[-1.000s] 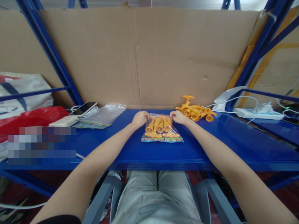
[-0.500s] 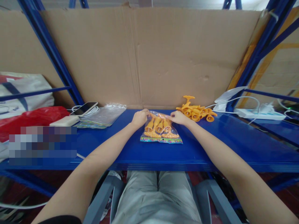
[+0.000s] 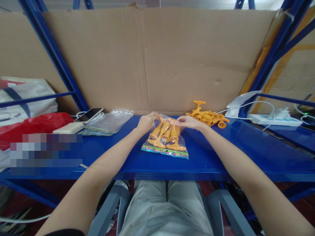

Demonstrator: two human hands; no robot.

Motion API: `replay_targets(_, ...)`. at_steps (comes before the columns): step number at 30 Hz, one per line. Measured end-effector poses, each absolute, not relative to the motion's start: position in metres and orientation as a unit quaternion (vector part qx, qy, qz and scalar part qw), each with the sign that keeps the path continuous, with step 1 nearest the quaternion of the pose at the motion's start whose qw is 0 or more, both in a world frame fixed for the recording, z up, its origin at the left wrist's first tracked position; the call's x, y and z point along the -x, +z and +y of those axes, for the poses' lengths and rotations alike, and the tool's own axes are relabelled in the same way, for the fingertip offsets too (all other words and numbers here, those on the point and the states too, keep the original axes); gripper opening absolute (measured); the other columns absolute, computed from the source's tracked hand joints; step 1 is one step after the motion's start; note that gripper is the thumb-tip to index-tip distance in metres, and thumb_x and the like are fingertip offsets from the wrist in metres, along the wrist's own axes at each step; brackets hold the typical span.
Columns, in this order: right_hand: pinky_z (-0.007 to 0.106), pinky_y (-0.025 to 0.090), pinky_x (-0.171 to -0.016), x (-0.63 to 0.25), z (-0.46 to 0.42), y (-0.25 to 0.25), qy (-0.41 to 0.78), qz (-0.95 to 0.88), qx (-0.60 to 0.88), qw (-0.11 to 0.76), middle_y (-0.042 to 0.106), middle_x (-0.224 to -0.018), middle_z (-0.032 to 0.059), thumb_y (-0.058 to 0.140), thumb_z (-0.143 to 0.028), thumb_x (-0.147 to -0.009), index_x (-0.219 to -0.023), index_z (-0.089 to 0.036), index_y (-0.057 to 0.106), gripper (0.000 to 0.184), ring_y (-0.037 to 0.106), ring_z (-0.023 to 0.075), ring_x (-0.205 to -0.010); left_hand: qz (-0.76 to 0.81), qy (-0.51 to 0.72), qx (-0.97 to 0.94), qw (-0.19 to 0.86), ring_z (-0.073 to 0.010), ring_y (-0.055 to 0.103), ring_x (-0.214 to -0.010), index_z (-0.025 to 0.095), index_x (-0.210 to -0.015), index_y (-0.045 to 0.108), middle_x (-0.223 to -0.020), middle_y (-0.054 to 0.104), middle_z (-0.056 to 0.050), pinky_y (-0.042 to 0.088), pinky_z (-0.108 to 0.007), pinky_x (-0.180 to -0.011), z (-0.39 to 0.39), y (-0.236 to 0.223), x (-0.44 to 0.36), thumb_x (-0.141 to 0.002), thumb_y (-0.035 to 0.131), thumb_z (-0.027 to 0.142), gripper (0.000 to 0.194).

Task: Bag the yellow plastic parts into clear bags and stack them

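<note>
A clear plastic bag [image 3: 167, 151] with a colourful printed edge lies in front of me, that edge towards my body. Inside are several orange plastic pieces [image 3: 164, 132] with cup-shaped ends and T-shaped ends. My left hand [image 3: 146, 122] grips the bag's far left corner, its fingertips partly hidden by the plastic. At the far right corner, my right hand [image 3: 188, 122] pinches the bag between thumb and fingers. Just beyond my right hand sits a loose heap of similar orange pieces [image 3: 206, 117], one of them standing upright.
Flat clear bags [image 3: 110, 123] lie on the blue table [image 3: 211, 160] at left, beside a phone [image 3: 89, 114] and white cable. A red plastic bag [image 3: 44, 123] is farther left. A white power strip [image 3: 274, 120] lies at right. Cardboard [image 3: 152, 59] walls the back.
The filled bag has shifted slightly left and nearer to me, tilting a little. Its printed edge is lower in view. Both hands keep hold, my right hand having moved a little inward.
</note>
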State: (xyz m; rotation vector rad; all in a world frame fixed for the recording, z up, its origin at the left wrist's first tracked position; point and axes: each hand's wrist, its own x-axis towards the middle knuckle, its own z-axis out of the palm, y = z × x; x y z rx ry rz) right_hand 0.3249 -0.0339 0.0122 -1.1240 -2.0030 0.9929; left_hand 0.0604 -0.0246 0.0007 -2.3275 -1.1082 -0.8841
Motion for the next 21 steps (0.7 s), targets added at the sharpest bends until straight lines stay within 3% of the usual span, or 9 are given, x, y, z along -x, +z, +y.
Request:
replay_targets(4, 0.025, 0.044, -0.058, -0.326, -0.039, 0.022, 0.335, -0.779, 0.447, 0.283, 0.063, -0.066, 0.0012, 0.065, -0.064, -0.073, -0.071, -0.015, 0.066, 0.049, 0.056, 0.0124, -0.061, -0.340, -0.343, 0.850, 0.209, -0.0154, 0.068, -0.103, 0.022, -0.086, 0.071, -0.115, 0.071, -0.002, 0.055, -0.024, -0.080, -0.024, 0.001, -0.061, -0.079, 0.045, 0.002, 0.034)
replay_targets(9, 0.024, 0.041, -0.053, -0.321, -0.046, 0.028, 0.291, -0.796, 0.465, 0.256, 0.063, -0.064, 0.0024, 0.062, -0.066, -0.074, -0.069, -0.014, 0.069, 0.054, 0.055, 0.0121, -0.060, -0.313, -0.351, 0.855, 0.220, -0.0152, 0.068, -0.106, 0.021, -0.088, 0.071, -0.117, 0.071, -0.003, 0.056, -0.024, -0.081, -0.025, -0.001, -0.064, -0.077, 0.043, 0.000, 0.037)
replay_targets(15, 0.023, 0.054, -0.068, -0.309, -0.057, 0.023, 0.473, -0.734, 0.417, 0.251, 0.074, -0.093, 0.0072, 0.080, -0.046, -0.066, -0.091, -0.014, 0.073, 0.041, 0.067, 0.0156, -0.078, -0.332, -0.329, 0.858, 0.213, -0.0162, 0.068, -0.106, 0.021, -0.088, 0.071, -0.123, 0.069, -0.003, 0.058, -0.026, -0.081, -0.026, -0.002, -0.065, -0.077, 0.045, 0.001, 0.035)
replay_targets(21, 0.025, 0.059, -0.076, -0.310, -0.052, 0.016, 0.564, -0.648, 0.428, 0.282, 0.076, -0.094, 0.0086, 0.080, -0.027, -0.067, -0.093, -0.014, 0.072, 0.029, 0.072, 0.0163, -0.079, -0.339, -0.304, 0.869, 0.192, -0.0170, 0.067, -0.107, 0.021, -0.088, 0.070, -0.138, 0.059, -0.003, 0.058, -0.029, -0.082, -0.032, 0.001, -0.068, -0.080, 0.045, 0.004, 0.032)
